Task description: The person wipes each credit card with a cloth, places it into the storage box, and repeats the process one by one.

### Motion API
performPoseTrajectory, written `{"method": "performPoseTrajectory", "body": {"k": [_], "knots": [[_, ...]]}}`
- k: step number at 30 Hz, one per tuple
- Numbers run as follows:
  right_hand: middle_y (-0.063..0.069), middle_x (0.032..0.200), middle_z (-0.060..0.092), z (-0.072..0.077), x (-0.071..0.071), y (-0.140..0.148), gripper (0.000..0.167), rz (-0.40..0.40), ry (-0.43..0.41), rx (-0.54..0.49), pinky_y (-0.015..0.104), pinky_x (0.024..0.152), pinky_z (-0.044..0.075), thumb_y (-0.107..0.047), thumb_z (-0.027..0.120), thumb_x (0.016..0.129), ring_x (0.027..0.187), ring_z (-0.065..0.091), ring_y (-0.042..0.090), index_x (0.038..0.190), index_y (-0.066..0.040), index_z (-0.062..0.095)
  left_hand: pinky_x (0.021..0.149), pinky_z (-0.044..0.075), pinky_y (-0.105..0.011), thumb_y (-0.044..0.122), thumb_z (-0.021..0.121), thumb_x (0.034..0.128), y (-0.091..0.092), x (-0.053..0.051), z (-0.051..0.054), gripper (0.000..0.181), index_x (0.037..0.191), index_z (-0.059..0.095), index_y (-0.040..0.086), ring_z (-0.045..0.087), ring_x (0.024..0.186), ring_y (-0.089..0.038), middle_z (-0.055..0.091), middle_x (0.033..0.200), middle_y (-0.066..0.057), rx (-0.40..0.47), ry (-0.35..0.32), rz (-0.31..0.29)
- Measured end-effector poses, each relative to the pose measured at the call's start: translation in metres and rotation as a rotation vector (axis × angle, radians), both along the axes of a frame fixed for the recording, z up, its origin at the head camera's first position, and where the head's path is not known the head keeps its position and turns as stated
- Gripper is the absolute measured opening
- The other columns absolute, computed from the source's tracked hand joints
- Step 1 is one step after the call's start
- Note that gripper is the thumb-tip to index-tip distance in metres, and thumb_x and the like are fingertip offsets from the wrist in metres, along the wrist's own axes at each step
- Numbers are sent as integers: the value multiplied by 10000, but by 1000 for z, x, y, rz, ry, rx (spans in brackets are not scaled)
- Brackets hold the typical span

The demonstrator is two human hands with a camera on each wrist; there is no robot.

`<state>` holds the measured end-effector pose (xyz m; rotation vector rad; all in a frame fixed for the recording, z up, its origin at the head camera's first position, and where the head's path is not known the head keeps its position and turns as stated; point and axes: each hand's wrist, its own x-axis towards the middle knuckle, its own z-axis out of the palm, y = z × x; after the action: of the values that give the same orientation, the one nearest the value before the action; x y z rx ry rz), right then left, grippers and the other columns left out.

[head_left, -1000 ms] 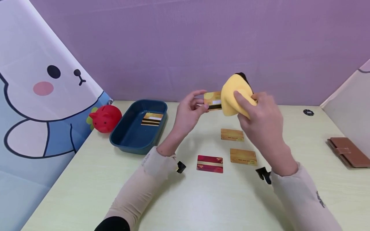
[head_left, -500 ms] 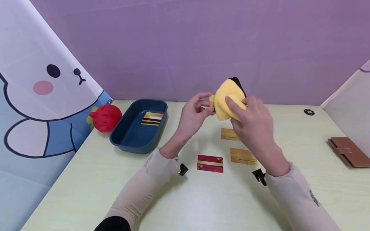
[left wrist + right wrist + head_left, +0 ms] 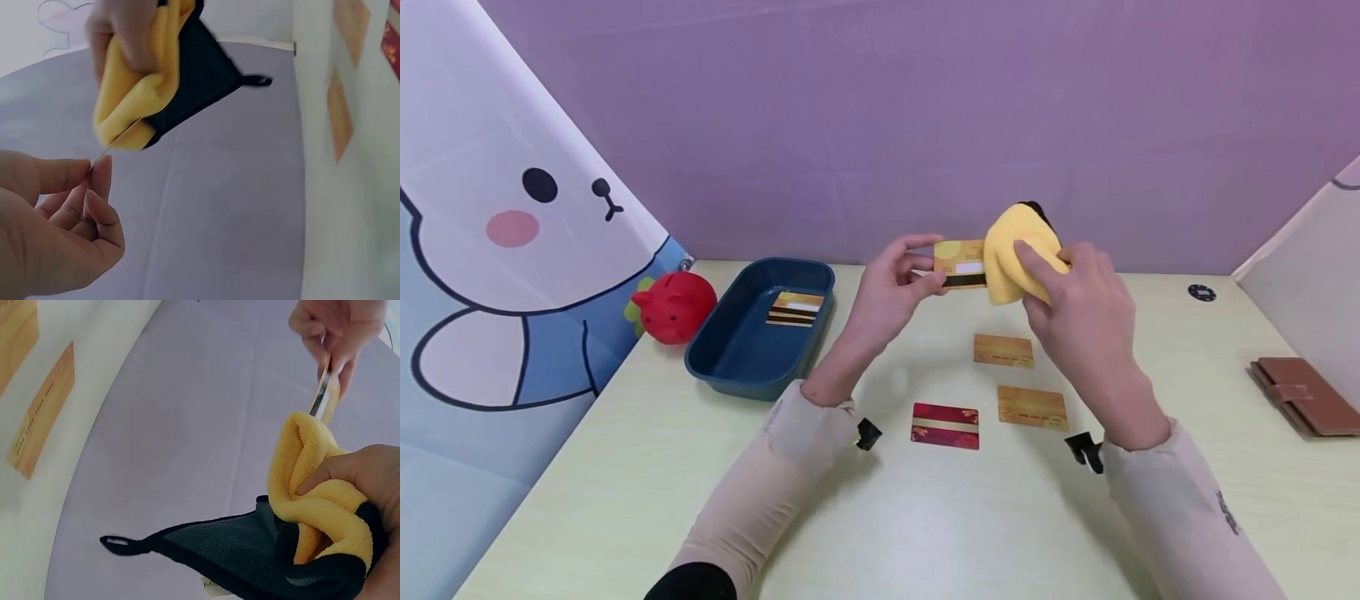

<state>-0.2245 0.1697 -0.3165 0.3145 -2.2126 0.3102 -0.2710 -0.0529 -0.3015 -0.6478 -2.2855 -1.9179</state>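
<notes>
Above the table, my left hand (image 3: 895, 287) pinches one end of a gold bank card (image 3: 961, 264) with a black stripe and a white strip. The right hand (image 3: 1086, 325) grips a bunched yellow and dark grey cloth (image 3: 1018, 250), which is folded around the card's other end. In the left wrist view the card (image 3: 128, 132) shows edge-on between thumb and finger. A hanging loop (image 3: 125, 545) at the cloth's corner dangles free in the right wrist view. Below the hands lie two gold cards (image 3: 1003, 351) and a red card (image 3: 945, 426), flat on the table.
A dark blue tray (image 3: 726, 385) stands to the left, with a striped gold card (image 3: 794, 308) inside. Beside it sits a red piggy bank (image 3: 677, 307). At the right are a brown wallet (image 3: 1307, 396) and a black chip (image 3: 1201, 292). A purple backdrop (image 3: 880, 125) rises behind.
The cloth first slid left over the card, covering most of it, then moved back right, baring the card's striped part again. The left hand shifted slightly right and back.
</notes>
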Motion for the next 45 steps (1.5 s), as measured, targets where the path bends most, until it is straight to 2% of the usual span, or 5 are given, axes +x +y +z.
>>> {"method": "performPoseTrajectory", "body": {"k": [14,22,26,36,45], "knots": [[321,1106,563,10,0,26,495,-87,-130,-124,652,545,398,-54,568,867,959,519,502,1332,-199,656,646,427,-239,89,655,968,-64,-5,42,370,1332,602,125,607,798,-152,700,945,-24,11,-18,61],[310,1049,557,16,9,33,495,-80,-93,-137,640,504,357,-47,526,851,902,502,498,1301,-191,675,823,531,-276,154,587,1015,-127,-46,61,387,1400,552,171,616,1006,-246,655,1223,-140,-365,-111,215],[314,1048,555,18,9,33,499,-76,-82,-144,652,512,356,-46,519,847,905,501,505,1297,-190,677,808,532,-253,128,559,1025,-156,-74,52,399,1422,526,110,601,999,-257,597,1284,-187,-523,-210,268],[315,1043,552,15,14,37,508,-84,-82,-157,646,504,338,-40,518,841,885,494,511,1299,-192,676,570,527,-197,35,556,979,-174,-116,-12,477,1447,467,30,667,746,-161,574,1289,-236,-784,-426,239],[318,1040,561,14,20,38,511,-104,-61,-155,636,497,344,-43,517,842,892,504,511,1303,-198,674,832,594,-384,34,525,993,-167,-128,-19,496,1470,390,13,643,742,-198,565,1257,-207,-796,-588,214]]}}
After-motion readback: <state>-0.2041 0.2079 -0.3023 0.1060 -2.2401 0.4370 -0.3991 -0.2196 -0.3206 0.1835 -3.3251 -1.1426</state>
